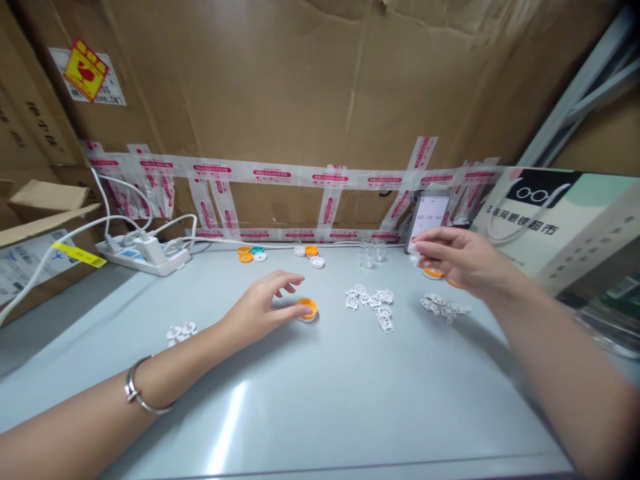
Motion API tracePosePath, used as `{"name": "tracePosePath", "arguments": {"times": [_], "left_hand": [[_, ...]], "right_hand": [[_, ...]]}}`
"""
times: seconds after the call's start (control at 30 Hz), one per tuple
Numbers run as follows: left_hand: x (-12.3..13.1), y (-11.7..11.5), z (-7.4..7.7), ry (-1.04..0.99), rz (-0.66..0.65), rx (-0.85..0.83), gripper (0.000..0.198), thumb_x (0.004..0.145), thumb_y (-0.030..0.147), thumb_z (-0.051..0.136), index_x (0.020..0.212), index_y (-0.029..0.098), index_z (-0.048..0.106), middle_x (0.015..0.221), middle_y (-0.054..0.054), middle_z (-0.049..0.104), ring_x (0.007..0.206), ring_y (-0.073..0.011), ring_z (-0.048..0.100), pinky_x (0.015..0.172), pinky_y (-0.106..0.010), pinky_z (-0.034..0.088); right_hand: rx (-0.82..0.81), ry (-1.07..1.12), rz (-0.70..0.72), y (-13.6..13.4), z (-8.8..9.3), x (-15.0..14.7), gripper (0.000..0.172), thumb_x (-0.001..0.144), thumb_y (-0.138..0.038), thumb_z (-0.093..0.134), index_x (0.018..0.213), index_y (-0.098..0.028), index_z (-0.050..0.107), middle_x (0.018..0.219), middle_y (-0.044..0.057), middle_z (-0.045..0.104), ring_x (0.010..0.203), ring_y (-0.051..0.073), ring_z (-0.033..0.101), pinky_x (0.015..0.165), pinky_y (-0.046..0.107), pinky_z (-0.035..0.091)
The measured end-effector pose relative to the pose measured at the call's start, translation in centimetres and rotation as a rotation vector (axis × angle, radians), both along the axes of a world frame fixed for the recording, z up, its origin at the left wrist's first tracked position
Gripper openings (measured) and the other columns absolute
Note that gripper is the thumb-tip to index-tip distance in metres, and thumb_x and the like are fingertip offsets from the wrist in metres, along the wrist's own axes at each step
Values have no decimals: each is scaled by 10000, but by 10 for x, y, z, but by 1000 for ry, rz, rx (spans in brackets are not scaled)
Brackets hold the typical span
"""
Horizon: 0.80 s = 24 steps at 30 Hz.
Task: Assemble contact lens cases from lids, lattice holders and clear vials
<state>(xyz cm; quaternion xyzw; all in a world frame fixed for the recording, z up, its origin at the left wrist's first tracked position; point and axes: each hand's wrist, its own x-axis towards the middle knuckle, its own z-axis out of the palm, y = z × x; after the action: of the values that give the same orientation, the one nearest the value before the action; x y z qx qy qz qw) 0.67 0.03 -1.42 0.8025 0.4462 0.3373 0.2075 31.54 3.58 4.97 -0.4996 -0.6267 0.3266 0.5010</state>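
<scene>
My left hand (273, 300) is over the middle of the table with its fingers apart. Its thumb tip touches an orange ring-shaped cap (309, 307) with a white base, which rests on the table. At the right, my right hand (453, 259) is raised in front of the phone, thumb and fingers pinched together. A small clear plastic piece (415, 257) shows at its fingertips, partly hidden. Beneath that hand lie orange caps (432, 273). Between the hands are white spoked plastic pieces (373, 301), with another group of white pieces (444, 307) below my right hand.
Clear plastic cups (369, 255) stand towards the back. Orange, teal and white discs (245, 257) lie further left, near white discs (317, 263). White stemmed pieces (175, 332) sit beside my left forearm. A power strip (155, 262), phone (433, 212) and printed bag (530, 227) border the table.
</scene>
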Motion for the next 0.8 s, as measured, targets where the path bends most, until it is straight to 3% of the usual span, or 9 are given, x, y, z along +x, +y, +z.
{"name": "tracePosePath", "arguments": {"times": [0.03,0.13,0.27,0.43,0.63,0.8], "left_hand": [[1,-2,2,-29,-9,8,386,758,399,618,1097,224,557,1051,-52,600,915,-186,565,750,-316,467],[9,-10,7,-152,-29,-6,377,733,351,659,1077,225,573,1023,-47,619,890,-177,573,761,-313,467],[22,-22,13,-455,-34,-168,382,731,314,669,1085,205,573,966,-48,645,850,-168,598,757,-307,492],[29,-29,18,-727,4,-349,296,735,295,670,1003,184,611,860,-39,683,791,-170,639,707,-283,517],[29,-26,16,-822,28,-330,238,748,253,665,981,214,639,841,3,669,775,-111,615,717,-212,499],[28,-20,9,-860,-39,-442,274,751,260,663,1018,210,625,899,-13,651,822,-120,595,749,-222,479]], "right_hand": [[-69,189,138,-4,-3,-19,208,588,-330,753,706,-192,651,617,-10,618,561,86,560,589,239,443],[-220,523,275,-17,-16,-73,218,561,-281,778,691,-188,630,578,-35,627,528,63,563,591,204,464],[-366,665,393,-37,-32,-115,195,615,-263,750,718,-173,610,634,-9,678,567,73,611,630,201,486],[-360,697,441,-47,-43,-125,189,644,-262,734,725,-177,587,654,-12,693,612,98,640,674,236,494],[-334,647,470,-50,-51,-126,204,669,-272,723,765,-177,570,683,11,710,663,138,667,703,290,499],[-339,600,500,-54,-58,-131,198,691,-296,706,769,-182,564,741,12,721,737,152,681,787,329,498]]}}
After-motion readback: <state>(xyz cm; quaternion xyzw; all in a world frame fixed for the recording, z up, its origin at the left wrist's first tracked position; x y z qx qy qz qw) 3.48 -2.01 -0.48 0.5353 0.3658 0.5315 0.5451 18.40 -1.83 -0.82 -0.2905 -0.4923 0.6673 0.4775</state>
